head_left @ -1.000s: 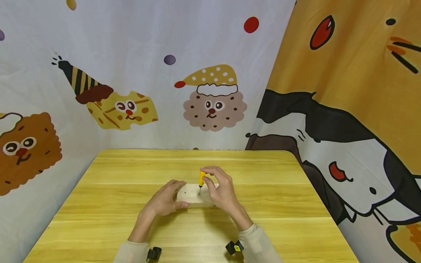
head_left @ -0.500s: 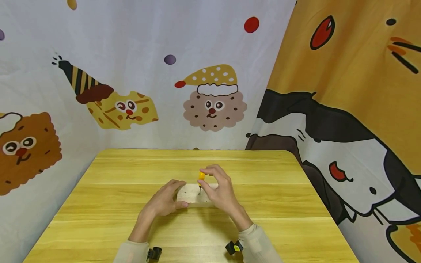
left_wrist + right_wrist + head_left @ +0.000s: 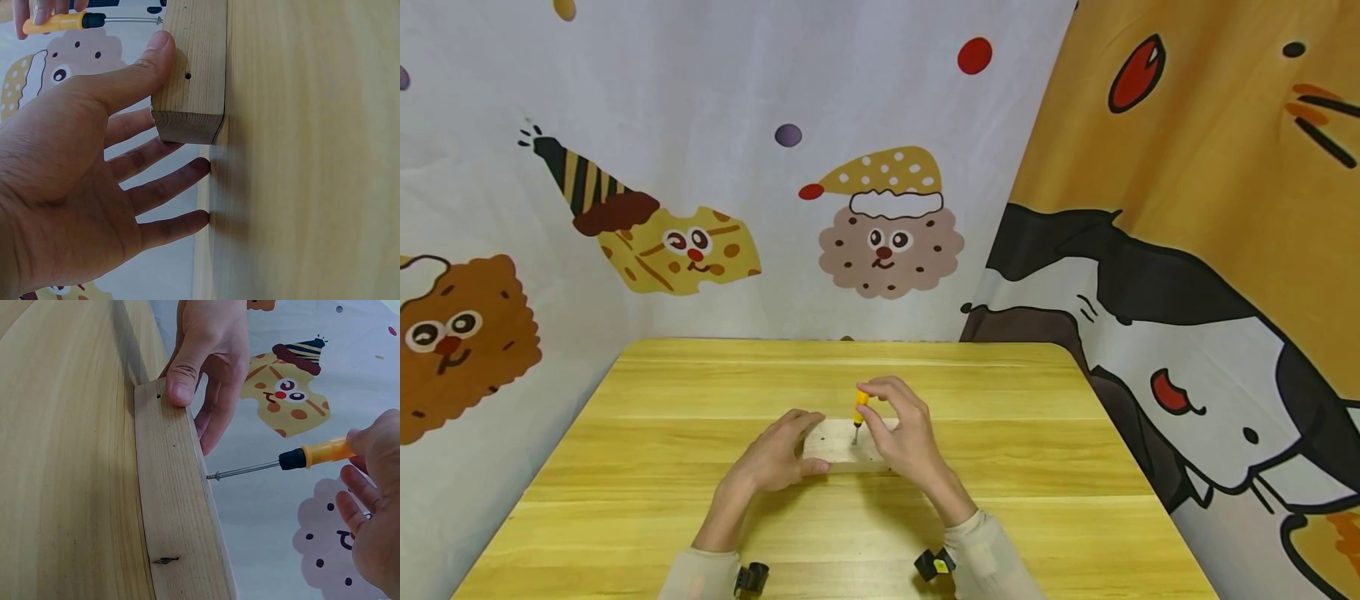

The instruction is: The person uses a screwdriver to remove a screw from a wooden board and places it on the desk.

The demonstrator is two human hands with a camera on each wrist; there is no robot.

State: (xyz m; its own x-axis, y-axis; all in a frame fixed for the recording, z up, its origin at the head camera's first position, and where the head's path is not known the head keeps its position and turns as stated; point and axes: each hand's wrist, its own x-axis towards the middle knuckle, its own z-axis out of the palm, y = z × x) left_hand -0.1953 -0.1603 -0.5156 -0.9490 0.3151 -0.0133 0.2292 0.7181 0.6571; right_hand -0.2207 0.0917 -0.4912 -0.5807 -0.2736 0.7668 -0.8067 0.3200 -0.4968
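A pale wooden block [image 3: 838,454] lies on the table, with a small hole in its top near the left end. My left hand [image 3: 778,454] grips that end, thumb [image 3: 159,50] on the near side and fingers behind it. Between thumb and fingertips my right hand [image 3: 906,429] pinches the yellow handle of a screwdriver [image 3: 322,453]. The screwdriver stands nearly upright over the block, slightly tilted. Its metal shaft meets the head of a small screw [image 3: 214,477], whose tip is in the block's top. The right end of the block is partly behind my right hand.
The wood-grain table [image 3: 700,383] stretches around the block on all sides. Behind it and to the right hang curtains [image 3: 722,100] printed with cartoon figures. A dark camera [image 3: 751,577] sits on each wrist.
My right fingers shift on the screwdriver handle: the thumb slid lower half a second ago and is back higher now. The left hand and the block keep their place.
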